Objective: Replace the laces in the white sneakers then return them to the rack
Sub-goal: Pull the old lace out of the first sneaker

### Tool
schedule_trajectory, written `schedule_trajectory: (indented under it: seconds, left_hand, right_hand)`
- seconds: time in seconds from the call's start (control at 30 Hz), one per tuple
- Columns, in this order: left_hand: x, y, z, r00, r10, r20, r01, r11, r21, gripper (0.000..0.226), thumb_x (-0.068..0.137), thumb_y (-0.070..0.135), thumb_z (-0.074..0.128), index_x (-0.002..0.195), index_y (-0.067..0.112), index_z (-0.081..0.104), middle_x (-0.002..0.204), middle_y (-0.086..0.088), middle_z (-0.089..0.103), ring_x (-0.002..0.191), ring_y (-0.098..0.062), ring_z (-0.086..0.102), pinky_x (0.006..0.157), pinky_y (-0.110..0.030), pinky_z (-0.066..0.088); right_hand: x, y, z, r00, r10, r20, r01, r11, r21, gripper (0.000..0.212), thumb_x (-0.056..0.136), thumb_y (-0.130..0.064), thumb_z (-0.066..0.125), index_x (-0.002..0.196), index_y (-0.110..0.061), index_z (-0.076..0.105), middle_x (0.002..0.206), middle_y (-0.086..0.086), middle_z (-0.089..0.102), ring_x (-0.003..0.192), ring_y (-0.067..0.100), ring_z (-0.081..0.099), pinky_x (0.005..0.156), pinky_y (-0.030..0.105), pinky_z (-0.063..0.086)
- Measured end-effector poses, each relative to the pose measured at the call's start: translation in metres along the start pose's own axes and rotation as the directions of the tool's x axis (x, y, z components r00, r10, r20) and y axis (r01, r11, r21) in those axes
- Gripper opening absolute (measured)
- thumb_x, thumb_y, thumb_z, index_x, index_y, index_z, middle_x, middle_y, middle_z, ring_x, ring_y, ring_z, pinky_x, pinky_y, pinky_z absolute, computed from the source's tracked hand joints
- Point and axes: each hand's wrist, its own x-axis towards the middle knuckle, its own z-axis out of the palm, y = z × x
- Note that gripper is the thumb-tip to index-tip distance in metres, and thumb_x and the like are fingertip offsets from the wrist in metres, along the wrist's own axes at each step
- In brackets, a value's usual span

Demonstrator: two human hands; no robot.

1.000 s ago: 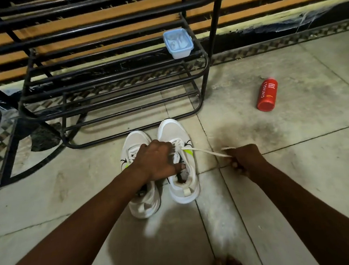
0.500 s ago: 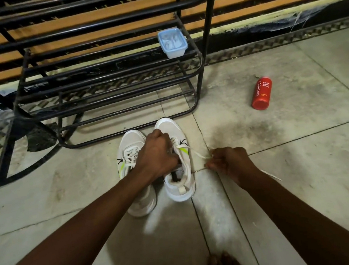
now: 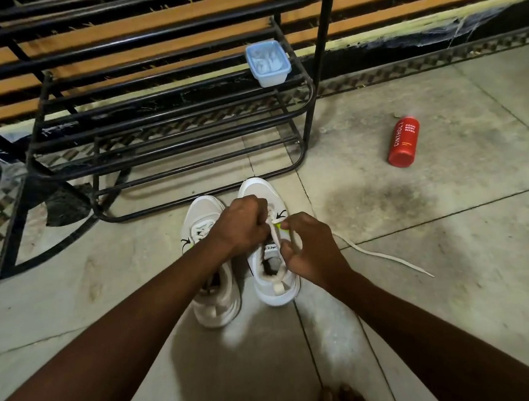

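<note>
Against the wall, rack: black metal bars; we noted no shoes on its shelves.
Blue container: we saw it on the right end of a rack shelf.
Left sneaker: white, laced, standing on the floor just in front of the rack, toe toward it.
Left hand: fingers curled, gripping the right sneaker at its upper eyelets.
Right sneaker: white, just beside its pair, held between both hands.
Right hand: fingers curled onto the lace at the outer eyelet row; we could not make out the exact pinch.
Lace: its white free end trailed rightward across the floor.
Red bottle: lying on the floor, well apart from the sneakers.
</note>
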Motion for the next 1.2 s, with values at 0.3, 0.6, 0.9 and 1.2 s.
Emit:
schedule_trajectory:
  seconds: [0.3, 0.6, 0.9, 1.2]
  left_hand:
    - [0.0, -0.009, -0.01, 0.996, 0.09, -0.005, -0.09, 0.98, -0.176, 0.011, 0.076, 0.004, 0.071, 0.076, 0.013, 0.065, 0.074, -0.001, 0.068, 0.077, -0.022, 0.066, 0.074, -0.039, 0.055]
    - [-0.017, -0.012, -0.014, 0.979, -0.178, 0.094, 0.181, 0.577, -0.796, 0.011, 0.092, -0.01, 0.062, 0.091, -0.014, 0.052, 0.082, -0.022, 0.055, 0.077, -0.03, 0.055, 0.071, -0.047, 0.057]
    - [-0.005, -0.011, -0.001, 0.928, -0.366, 0.066, 0.272, 0.547, -0.792, 0.008, 0.094, 0.003, 0.058, 0.091, 0.01, 0.055, 0.076, -0.009, 0.063, 0.062, -0.024, 0.06, 0.062, -0.04, 0.054]
    - [-0.007, -0.009, -0.012, 0.979, -0.154, 0.136, 0.203, 0.829, -0.522, 0.007, 0.092, 0.006, 0.075, 0.086, 0.003, 0.072, 0.069, 0.001, 0.064, 0.064, -0.023, 0.063, 0.065, -0.044, 0.058]
  right_hand:
    - [-0.011, 0.004, 0.004, 0.994, -0.098, 0.056, 0.102, 0.992, -0.074, 0.029, 0.081, -0.019, 0.072, 0.106, -0.004, 0.071, 0.097, 0.01, 0.067, 0.088, 0.029, 0.066, 0.076, 0.039, 0.057]
    - [-0.015, 0.004, 0.008, 0.998, -0.065, 0.01, 0.066, 0.995, -0.07, 0.034, 0.08, -0.012, 0.057, 0.11, -0.006, 0.072, 0.096, 0.008, 0.066, 0.088, 0.028, 0.066, 0.076, 0.033, 0.056]
    - [-0.014, 0.004, 0.013, 0.996, 0.002, 0.088, 0.013, 0.984, -0.179, 0.033, 0.081, -0.024, 0.053, 0.104, -0.009, 0.072, 0.091, 0.006, 0.063, 0.085, 0.025, 0.063, 0.073, 0.026, 0.048]
    - [0.0, 0.001, 0.015, 0.997, 0.077, 0.02, -0.073, 0.985, -0.158, 0.015, 0.071, -0.025, 0.067, 0.081, -0.014, 0.07, 0.075, 0.004, 0.061, 0.067, 0.026, 0.062, 0.06, 0.028, 0.044]
